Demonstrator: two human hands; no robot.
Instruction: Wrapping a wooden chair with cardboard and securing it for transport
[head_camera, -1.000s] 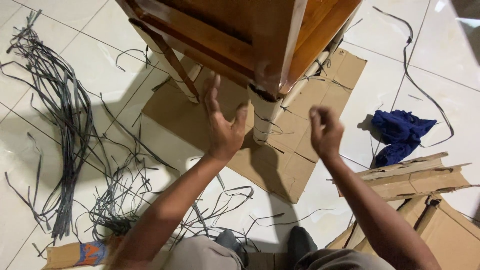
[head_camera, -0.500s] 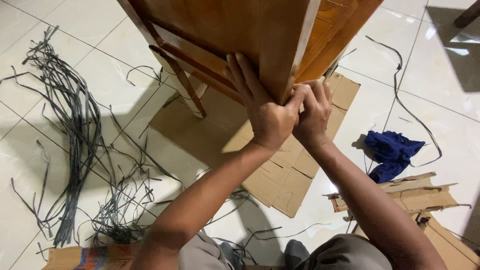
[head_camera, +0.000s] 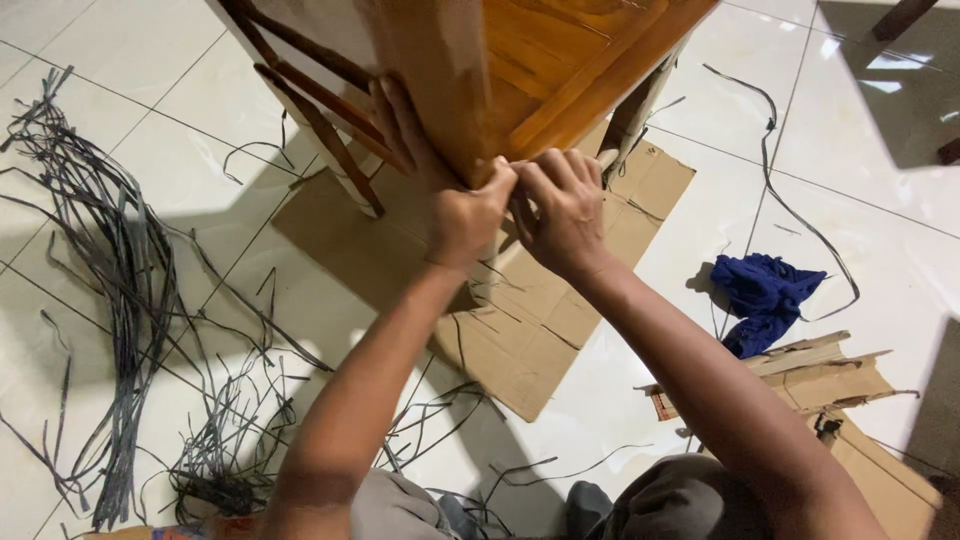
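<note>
At nine o'clock: black plastic straps (head_camera: 120, 290) strewn over the tiles.
Left hand (head_camera: 455, 205): fingers closed on the wooden furniture's (head_camera: 520, 60) lower corner, twelve o'clock.
Right hand (head_camera: 560, 205): pinched shut at that corner, touching the left.
Three o'clock: blue cloth (head_camera: 765, 295).

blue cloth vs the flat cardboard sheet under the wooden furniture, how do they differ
The blue cloth is crumpled into a heap; the cardboard sheet lies flat. The cloth is small and lies apart; the cardboard is broad, under the wooden furniture. Both lie on the tiled floor.
</note>
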